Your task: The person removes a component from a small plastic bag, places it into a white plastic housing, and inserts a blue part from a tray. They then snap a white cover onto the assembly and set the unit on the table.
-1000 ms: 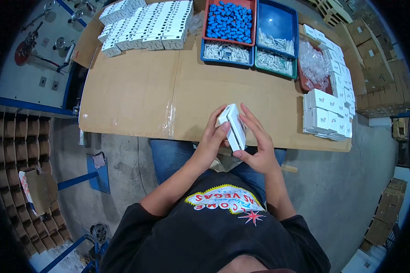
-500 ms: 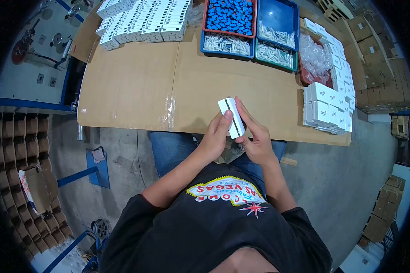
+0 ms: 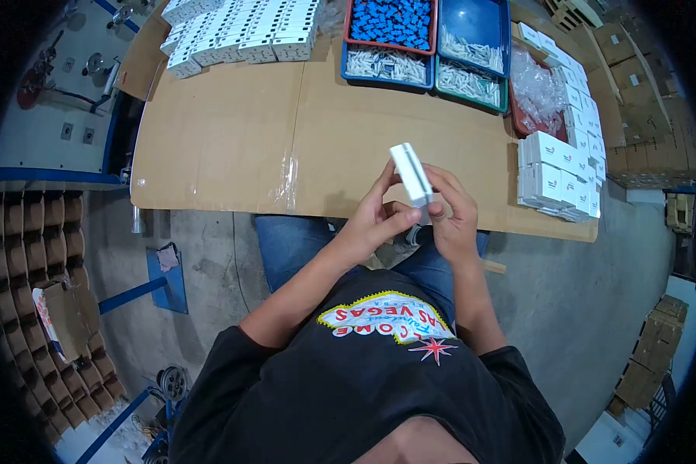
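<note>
Left hand [image 3: 379, 224] and right hand [image 3: 454, 220] found pinching one white box [image 3: 412, 176] between them, fingers along its sides. Box is tilted, a dark seam running lengthwise, positioned above the near edge of the cardboard-covered bench [image 3: 216, 147]. Stacked white boxes [image 3: 561, 178] sit at the bench's right end.

Head view — looking forward and down, table ahead
</note>
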A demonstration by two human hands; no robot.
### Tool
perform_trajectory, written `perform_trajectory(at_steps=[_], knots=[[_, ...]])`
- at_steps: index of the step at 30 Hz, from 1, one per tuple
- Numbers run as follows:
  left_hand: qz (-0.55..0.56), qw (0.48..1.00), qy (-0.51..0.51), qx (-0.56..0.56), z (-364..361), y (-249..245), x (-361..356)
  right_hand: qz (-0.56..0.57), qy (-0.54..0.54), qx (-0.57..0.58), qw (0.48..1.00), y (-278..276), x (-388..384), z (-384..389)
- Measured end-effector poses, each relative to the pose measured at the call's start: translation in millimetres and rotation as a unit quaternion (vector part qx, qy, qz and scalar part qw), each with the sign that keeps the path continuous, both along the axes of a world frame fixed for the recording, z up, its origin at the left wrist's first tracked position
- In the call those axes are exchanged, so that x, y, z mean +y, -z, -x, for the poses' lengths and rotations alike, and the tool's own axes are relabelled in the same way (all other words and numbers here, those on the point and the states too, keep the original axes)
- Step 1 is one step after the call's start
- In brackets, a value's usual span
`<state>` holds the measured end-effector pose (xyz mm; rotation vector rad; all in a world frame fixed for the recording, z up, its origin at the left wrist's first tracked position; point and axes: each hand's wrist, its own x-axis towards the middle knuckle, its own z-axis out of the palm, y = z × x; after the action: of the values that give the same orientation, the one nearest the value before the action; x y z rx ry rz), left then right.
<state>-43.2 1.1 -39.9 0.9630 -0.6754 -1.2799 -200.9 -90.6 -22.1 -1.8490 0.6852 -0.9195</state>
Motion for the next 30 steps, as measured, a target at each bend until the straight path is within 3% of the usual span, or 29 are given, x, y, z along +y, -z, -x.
perform_trajectory(at_steps=[2, 4, 7, 10, 16, 26, 28, 30], knots=[[-0.056, 0.994, 0.093, -0.021, -10, -9, -2, -0.004, -0.061, 0.066, 0.996, -15, -3, 3], [-0.083, 0.993, 0.079, 0.011, -5, 4, -2, -0.005, -0.075, 0.078, 0.994, -20, -3, 3], [-0.091, 0.988, -0.028, 0.117, -2, 5, -10, 0.024, -0.101, 0.086, 0.991, -25, -2, 2], [-0.132, 0.978, 0.013, 0.163, -3, -11, -8, 0.056, -0.089, 0.087, 0.991, -19, 4, -3], [-0.165, 0.964, 0.000, 0.210, 7, -8, -7, 0.073, -0.041, 0.108, 0.991, -9, 14, -9], [-0.172, 0.971, -0.009, 0.166, 9, -1, -12, 0.130, -0.025, 0.083, 0.988, -10, 6, -12], [-0.162, 0.969, -0.058, 0.174, 15, -10, -14, 0.113, -0.029, 0.087, 0.989, -3, 12, -14], [-0.162, 0.975, -0.043, 0.147, 11, 3, -14, 0.099, -0.033, 0.090, 0.990, 6, 16, -17]])
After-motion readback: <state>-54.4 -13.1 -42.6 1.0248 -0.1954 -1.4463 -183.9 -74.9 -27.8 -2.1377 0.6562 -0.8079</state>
